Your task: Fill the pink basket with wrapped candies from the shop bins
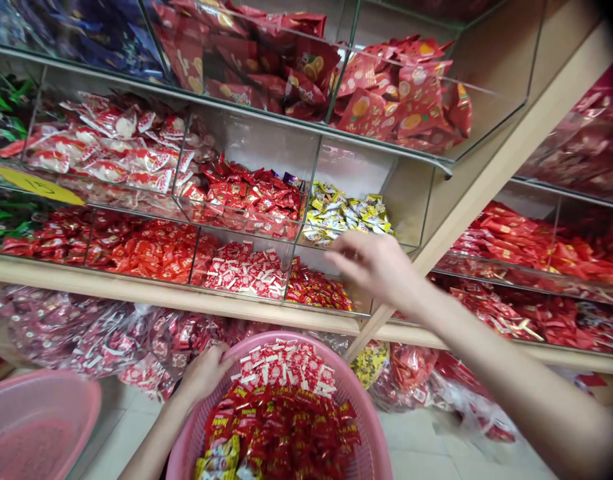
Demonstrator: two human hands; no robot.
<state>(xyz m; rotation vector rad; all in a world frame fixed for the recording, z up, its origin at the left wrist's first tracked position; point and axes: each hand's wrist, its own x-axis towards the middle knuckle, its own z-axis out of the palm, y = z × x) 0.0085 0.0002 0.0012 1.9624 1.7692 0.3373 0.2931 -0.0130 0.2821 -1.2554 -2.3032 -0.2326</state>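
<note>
A round pink plastic basket [376, 427] holds heaps of wrapped candies: red-and-white ones [286, 363], dark red ones [286, 427] and a few yellow-and-white ones [219, 460]. On its upper left rim, my left hand [206, 373] is closed, fingers partly hidden. My right hand [374, 267] reaches to the shelf, in front of the glass bin of yellow-and-white candies [346, 213] and above the bin of small red-and-yellow candies [319, 287]. Its fingers are loosely bent and apart, slightly blurred, with nothing visible in them.
Glass-fronted shelf bins hold red candies [256, 200], red-and-white candies [246, 270] and larger red packets [396, 100]. A wooden post [466, 207] slants up at right. Bagged candies [106, 333] lie below the shelf. Another pink tub [81, 407] stands at lower left.
</note>
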